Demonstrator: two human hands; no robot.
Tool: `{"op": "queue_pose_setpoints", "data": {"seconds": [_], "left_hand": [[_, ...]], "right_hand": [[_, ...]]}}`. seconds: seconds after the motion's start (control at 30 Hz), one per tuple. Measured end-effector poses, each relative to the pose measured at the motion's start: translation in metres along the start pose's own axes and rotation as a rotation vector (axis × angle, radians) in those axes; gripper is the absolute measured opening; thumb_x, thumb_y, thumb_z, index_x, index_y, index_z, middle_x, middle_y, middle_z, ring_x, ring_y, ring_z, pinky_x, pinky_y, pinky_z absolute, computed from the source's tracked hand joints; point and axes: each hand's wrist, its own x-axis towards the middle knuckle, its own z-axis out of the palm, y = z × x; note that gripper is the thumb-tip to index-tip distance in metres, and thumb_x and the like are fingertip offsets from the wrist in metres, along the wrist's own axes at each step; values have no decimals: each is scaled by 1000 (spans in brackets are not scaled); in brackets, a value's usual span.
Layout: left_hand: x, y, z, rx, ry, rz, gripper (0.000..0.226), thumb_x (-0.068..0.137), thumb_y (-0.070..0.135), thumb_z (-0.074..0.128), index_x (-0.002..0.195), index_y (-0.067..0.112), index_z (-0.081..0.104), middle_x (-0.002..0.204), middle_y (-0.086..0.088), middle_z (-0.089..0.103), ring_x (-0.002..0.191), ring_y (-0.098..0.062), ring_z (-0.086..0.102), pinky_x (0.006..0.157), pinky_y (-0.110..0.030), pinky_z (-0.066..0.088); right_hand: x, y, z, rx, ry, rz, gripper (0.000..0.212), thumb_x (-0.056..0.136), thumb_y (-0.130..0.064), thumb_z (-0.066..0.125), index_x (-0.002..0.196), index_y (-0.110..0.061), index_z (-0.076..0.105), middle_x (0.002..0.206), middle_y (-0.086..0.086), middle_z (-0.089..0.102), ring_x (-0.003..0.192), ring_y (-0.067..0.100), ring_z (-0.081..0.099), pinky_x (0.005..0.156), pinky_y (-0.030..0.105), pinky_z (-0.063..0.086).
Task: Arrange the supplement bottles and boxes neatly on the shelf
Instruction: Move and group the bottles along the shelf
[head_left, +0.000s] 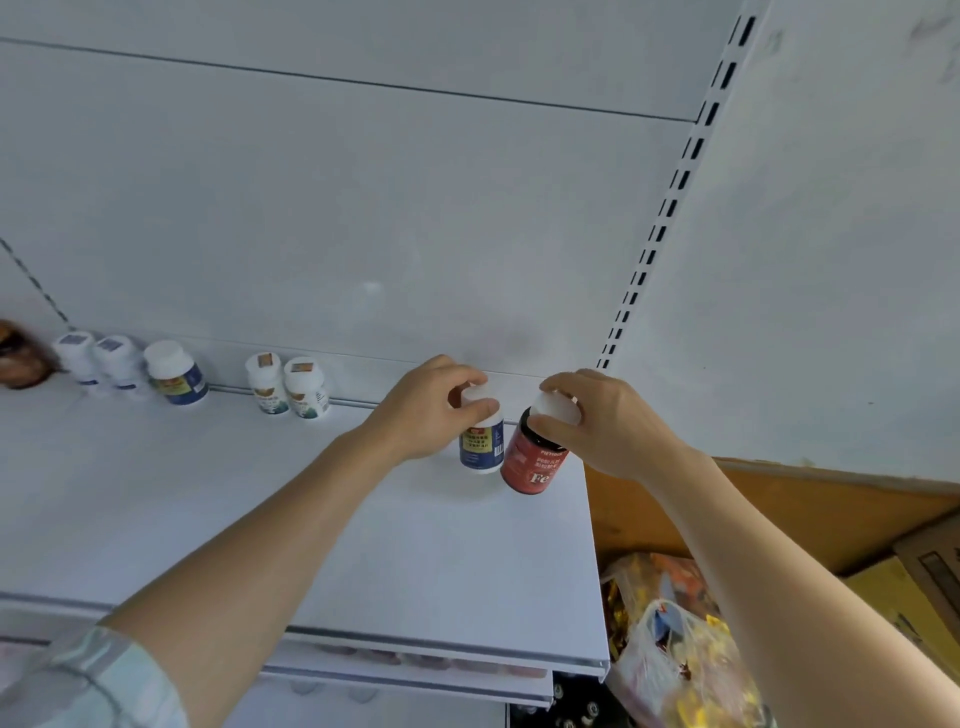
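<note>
My left hand (434, 410) grips the white cap of a small white bottle with a dark blue label (483, 448), which stands upright on the white shelf (363, 545). Right beside it, my right hand (605, 423) holds the white cap of a red-labelled dark bottle (532, 465), tilted slightly near the shelf's right end. Along the back of the shelf stand more white-capped bottles: a blue-labelled one (176, 374), a pair with teal labels (288, 384), and two small white ones (98, 361) at the far left.
A brown object (21, 361) sits at the far left edge. To the right of the shelf lie cardboard boxes (831, 519) and a plastic bag of colourful packets (675, 649). A slotted upright (670, 208) runs up the back panel. A lower shelf (415, 675) shows below.
</note>
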Motion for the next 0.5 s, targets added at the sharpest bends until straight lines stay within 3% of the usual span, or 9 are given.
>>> {"op": "queue_pose_setpoints", "data": {"seconds": [0.2, 0.37, 0.5], "left_hand": [[-17, -10, -10, -58, 18, -77, 36, 84, 43, 72, 114, 25, 68, 103, 7, 54, 96, -13, 61, 91, -34, 51], [-37, -17, -33, -92, 41, -121, 41, 85, 47, 68, 119, 25, 66, 109, 11, 58, 96, -9, 60, 87, -30, 50], [-60, -26, -58, -121, 49, -124, 40, 85, 48, 69, 120, 29, 65, 112, 11, 61, 94, -4, 59, 84, -26, 50]], "right_hand": [[4, -23, 5, 40, 39, -40, 48, 80, -65, 58, 116, -32, 66, 101, -8, 58, 89, 15, 57, 69, 25, 49], [4, -52, 6, 54, 17, -49, 43, 82, -59, 60, 116, -33, 64, 106, -9, 61, 95, 15, 58, 79, 33, 54], [2, -87, 6, 92, -33, -63, 36, 85, -57, 61, 118, -41, 64, 107, -10, 59, 97, 14, 57, 75, 28, 52]]}}
